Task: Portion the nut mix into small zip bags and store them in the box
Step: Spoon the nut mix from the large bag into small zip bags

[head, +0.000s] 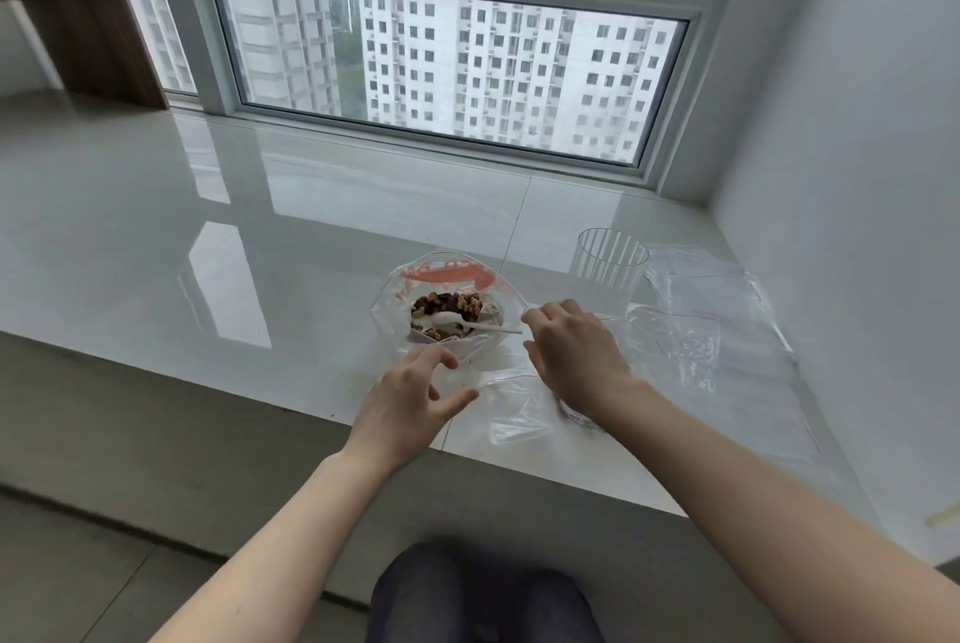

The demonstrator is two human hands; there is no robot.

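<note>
nut mix (448,306) is sitting in a big open zip bag (441,279) with an orange strip near its mouth, out on the glossy white sill (260,227) roughly in the middle, and a white plastic spoon (457,320) is lying across the top of it with the handle poking toward the right hand (571,351). main worry from here imo: that big bag is floppy thin film with nothing propping it up, so a bump from either hand or a tug on the spoon could slump it and send nuts skating over the polished stone, which looks slick as anything. left hand (410,395) is spread with fingers relaxed, holding nothing, hovering just in front of the bag. right hand has its fingers loosely curled near the spoon handle, and i honestly can't tell if it's pinching the handle or a bag edge. a small clear zip bag (519,408) lies crumpled and flat between the hands, so its mouth will probably want to collapse while scooping, spilling bits. more clear bags (727,330) are piled by the wall, wrinkly and near invisible on the white. a ribbed clear cup (608,263) stands upright behind the right hand, easy to knock. no box visible that i can make out.
</note>
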